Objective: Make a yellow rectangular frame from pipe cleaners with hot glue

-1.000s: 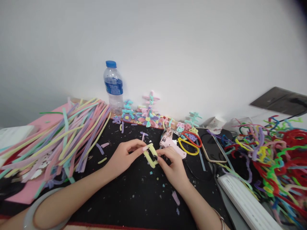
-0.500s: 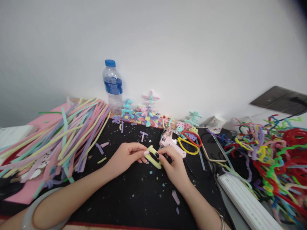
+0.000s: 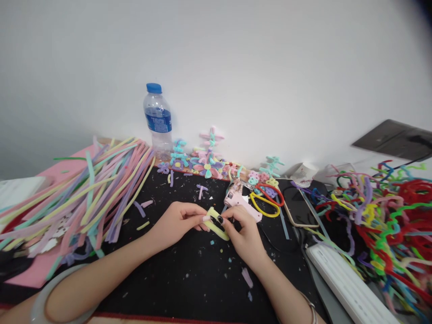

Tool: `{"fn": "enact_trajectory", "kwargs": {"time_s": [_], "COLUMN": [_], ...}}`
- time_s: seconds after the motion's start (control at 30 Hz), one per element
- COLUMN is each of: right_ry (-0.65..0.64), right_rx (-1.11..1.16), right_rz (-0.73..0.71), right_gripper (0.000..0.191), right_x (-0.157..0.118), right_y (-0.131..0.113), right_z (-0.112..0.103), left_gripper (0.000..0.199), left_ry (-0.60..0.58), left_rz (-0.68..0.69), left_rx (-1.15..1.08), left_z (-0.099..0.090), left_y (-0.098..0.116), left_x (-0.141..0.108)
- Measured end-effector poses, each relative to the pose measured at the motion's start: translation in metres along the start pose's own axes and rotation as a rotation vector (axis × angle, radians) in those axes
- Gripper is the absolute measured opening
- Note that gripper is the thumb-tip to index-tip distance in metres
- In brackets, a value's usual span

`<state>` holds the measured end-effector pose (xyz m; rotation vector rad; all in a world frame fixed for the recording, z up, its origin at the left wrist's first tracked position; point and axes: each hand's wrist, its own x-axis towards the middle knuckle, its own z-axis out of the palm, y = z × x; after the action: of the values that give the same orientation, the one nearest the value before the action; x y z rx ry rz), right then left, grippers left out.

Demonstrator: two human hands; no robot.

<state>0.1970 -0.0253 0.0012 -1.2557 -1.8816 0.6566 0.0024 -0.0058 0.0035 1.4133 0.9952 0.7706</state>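
A pale yellow pipe cleaner [image 3: 219, 232], bent into a narrow loop, is held over the black mat [image 3: 189, 288]. My left hand [image 3: 184, 221] pinches its left end between thumb and fingers. My right hand [image 3: 241, 227] grips the right side, its dark-nailed fingertips close to my left thumb. Just behind my right hand lies a pink glue gun [image 3: 238, 200]. Scissors with red and yellow handles [image 3: 265, 206] rest beside it. A small purple T-shaped piece [image 3: 201, 190] and yellow and purple scraps lie on the mat around my hands.
Long pastel pipe cleaners [image 3: 114, 189] pile up at left. A plastic bottle [image 3: 158, 119] stands by the wall near finished pipe-cleaner flowers [image 3: 207, 167]. To the right are a phone [image 3: 299, 208], a paper cup [image 3: 304, 174], a white power strip [image 3: 347, 283] and tangled bright pipe cleaners [image 3: 398, 220].
The yellow loop has been pressed narrower, its two sides now closer together. My fingertips have shifted slightly on it; both arms stay nearly in place.
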Motion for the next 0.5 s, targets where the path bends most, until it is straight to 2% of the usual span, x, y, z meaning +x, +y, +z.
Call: {"fn": "enact_trajectory", "kwargs": {"time_s": [0.5], "right_ry": [-0.003], "right_rx": [0.006], "right_rz": [-0.007], "right_gripper": [0.011], "right_x": [0.0013], "right_y": [0.0001], "right_z": [0.0001], "left_gripper": [0.018], "left_ry": [0.008], "left_rz": [-0.018], "left_rx": [-0.002], "left_z": [0.0006], "left_y": [0.0009], "left_x": [-0.0004]}}
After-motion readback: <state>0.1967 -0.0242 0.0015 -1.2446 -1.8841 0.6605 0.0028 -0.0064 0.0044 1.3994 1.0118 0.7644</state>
